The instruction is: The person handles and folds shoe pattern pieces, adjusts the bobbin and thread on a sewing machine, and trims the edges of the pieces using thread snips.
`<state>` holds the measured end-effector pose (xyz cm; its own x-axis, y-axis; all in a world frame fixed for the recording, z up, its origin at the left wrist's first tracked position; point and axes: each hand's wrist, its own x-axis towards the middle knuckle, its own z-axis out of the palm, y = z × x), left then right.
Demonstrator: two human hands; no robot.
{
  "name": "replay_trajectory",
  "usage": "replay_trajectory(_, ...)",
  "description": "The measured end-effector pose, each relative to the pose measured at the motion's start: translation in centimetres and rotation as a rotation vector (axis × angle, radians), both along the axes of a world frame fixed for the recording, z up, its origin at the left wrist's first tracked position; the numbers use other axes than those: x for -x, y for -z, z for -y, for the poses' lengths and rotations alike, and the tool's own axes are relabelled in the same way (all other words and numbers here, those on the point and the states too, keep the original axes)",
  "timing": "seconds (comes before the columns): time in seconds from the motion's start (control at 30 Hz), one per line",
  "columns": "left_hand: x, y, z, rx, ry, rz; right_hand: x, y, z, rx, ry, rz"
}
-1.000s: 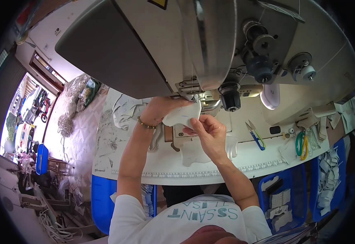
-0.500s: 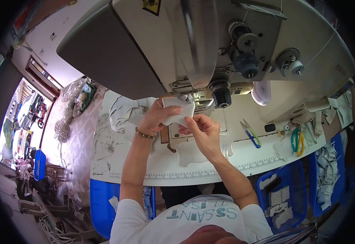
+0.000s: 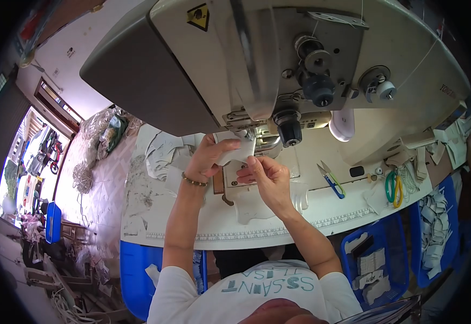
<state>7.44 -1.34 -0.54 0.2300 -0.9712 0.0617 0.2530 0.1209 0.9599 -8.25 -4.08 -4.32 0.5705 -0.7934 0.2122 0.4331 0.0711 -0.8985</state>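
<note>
A small white fabric piece (image 3: 242,153) is held between both hands, just in front of the needle area of a large sewing machine (image 3: 208,65). My left hand (image 3: 208,156), with a beaded bracelet at the wrist, grips its left side, thumb lying on top. At its lower right corner, my right hand (image 3: 268,175) pinches the edge between thumb and index finger, the other fingers partly curled. Below the hands another white cut piece (image 3: 251,204) lies on the table (image 3: 224,237). The far edge of the held piece is hidden near the presser foot.
White pieces (image 3: 162,154) are piled left of the machine. Blue-green snips (image 3: 332,182) and scissors with green and yellow handles (image 3: 394,189) lie at the right. Blue bins (image 3: 400,254) with pieces stand below the table edge. A ruler strip (image 3: 235,236) runs along the front.
The held piece has turned and shifted slightly left with both hands, and my left thumb now lies across its top. The camera view has shifted, moving the machine left in the picture.
</note>
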Motion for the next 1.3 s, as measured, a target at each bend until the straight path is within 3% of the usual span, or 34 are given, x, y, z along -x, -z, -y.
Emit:
replay_trajectory(0.2, -0.8, 0.4, 0.5, -0.136, -0.082, -0.086, 0.6, 0.3, -0.4, -0.021, -0.045, -0.013)
replay_trajectory(0.33, -1.3, 1.2, 0.7, -0.032, -0.098, -0.076, 1.0, 1.0, -0.8, -0.034, -0.076, -0.054)
replay_trajectory(0.43, -2.4, 0.7, 0.8, 0.03, -0.214, 0.147, 1.3, 1.4, -1.0, -0.017, -0.097, -0.104)
replay_trajectory(0.6, -4.4, -0.9, 0.8, -0.296, -0.093, 1.089, 1.4, 2.4, -1.2, -0.018, -0.129, -0.106)
replay_trajectory(0.73, -3.6, -2.2, 1.8, -0.554, 0.059, 0.821, 1.5, 3.2, -1.2, -0.02, -0.158, -0.123)
replay_trajectory(0.8, -4.0, -0.9, 1.5, -0.288, -0.013, 0.511, 1.6, 3.2, -1.2, -0.02, -0.155, -0.131)
replay_trajectory(0.83, -3.7, -0.6, 1.5, -0.287, -0.011, 0.51, 1.6, 3.2, -1.1, -0.019, -0.156, -0.14)
replay_trajectory(0.9, -2.4, -0.1, 1.4, 0.047, -0.164, 0.411, 1.7, 3.1, -1.1, -0.029, -0.15, -0.141)
replay_trajectory(0.93, -1.3, -0.5, 0.9, 0.047, -0.168, 0.406, 1.8, 3.0, -1.1, -0.039, -0.146, -0.141)
replay_trajectory(1.03, 0.1, -0.4, -1.2, 0.022, -0.32, 0.024, 2.4, 2.5, -1.2, -0.056, -0.111, -0.146)
replay_trajectory(1.13, -0.2, 2.2, -3.5, 0.24, -0.213, -0.087, 2.0, 2.5, -1.7, -0.028, -0.024, 0.021)
replay_trajectory(1.2, 0.6, 3.4, -4.9, 0.378, -0.167, -0.004, 1.6, 2.3, -1.9, -0.046, -0.058, 0.082)
replay_trajectory(1.27, 2.0, 3.8, -6.2, 0.389, -0.217, 0.005, 1.1, 2.6, -1.9, -0.058, -0.048, 0.119)
replay_trajectory(1.3, 3.0, 3.4, -6.7, 0.38, -0.341, 0.172, 1.0, 2.6, -1.8, -0.079, -0.055, 0.127)
